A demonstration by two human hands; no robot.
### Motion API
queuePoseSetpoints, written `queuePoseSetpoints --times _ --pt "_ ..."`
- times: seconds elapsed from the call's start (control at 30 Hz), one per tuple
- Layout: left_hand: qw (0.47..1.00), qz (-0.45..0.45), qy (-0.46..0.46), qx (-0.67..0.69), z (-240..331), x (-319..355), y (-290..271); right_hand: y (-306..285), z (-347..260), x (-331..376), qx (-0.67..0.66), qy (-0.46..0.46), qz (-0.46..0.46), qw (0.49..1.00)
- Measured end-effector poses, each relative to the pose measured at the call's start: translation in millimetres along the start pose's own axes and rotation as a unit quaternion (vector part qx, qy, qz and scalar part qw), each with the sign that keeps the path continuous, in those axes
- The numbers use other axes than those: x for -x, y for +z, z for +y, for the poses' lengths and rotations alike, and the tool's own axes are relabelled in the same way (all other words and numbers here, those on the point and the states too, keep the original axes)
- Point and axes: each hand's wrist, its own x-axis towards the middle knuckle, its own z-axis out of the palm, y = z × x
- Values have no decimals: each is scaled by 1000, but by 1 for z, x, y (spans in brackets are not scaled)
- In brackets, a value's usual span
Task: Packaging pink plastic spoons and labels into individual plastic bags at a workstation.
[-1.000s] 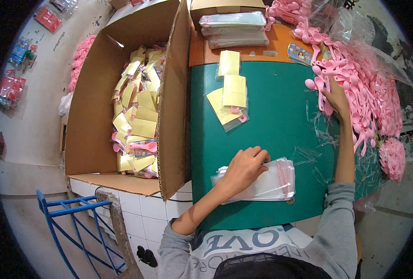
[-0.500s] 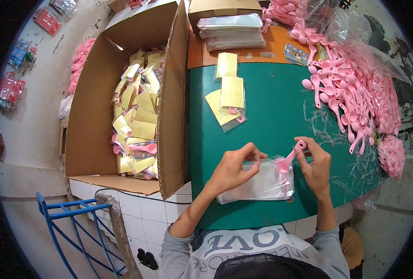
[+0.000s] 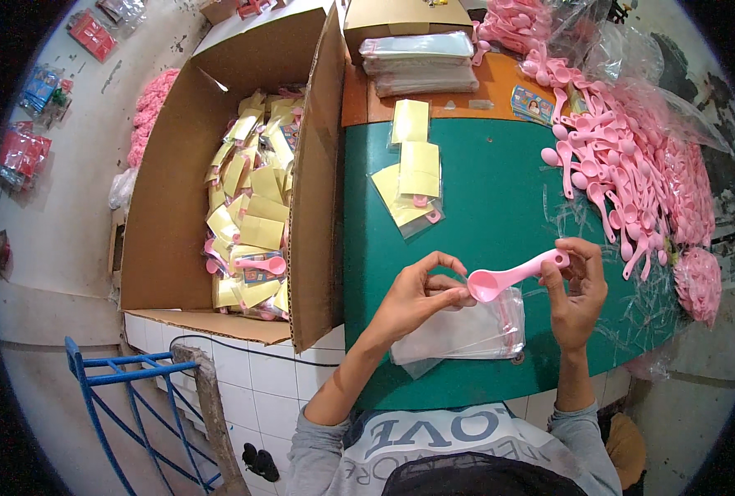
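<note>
Right hand (image 3: 580,296) pinches the pink plastic spoon (image 3: 515,274) by its handle end, above clear plastic bags (image 3: 458,337); I judge a slack pinch could drop it. Left hand (image 3: 413,299): grip, I cannot tell.

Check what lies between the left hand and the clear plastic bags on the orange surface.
The head view shows yellow-carded clear plastic packets, then green tabletop nearer the left hand.
</note>
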Motion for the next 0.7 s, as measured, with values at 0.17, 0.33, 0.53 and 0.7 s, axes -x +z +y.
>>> queuePoseSetpoints --times 0.17,0.33,0.53,0.7 --pt "1000 -8 -3 -26 0 1 -2 4 -4 1 43 -23 -15 999" --pt "999 -11 10 -45 0 2 0 9 -4 0 7 3 -49 999" --pt "998 -45 46 0 6 -2 6 15 0 -9 -24 49 -113 992" --pt "996 -36 79 -16 8 -3 10 17 -1 -8 2 11 -180 984"
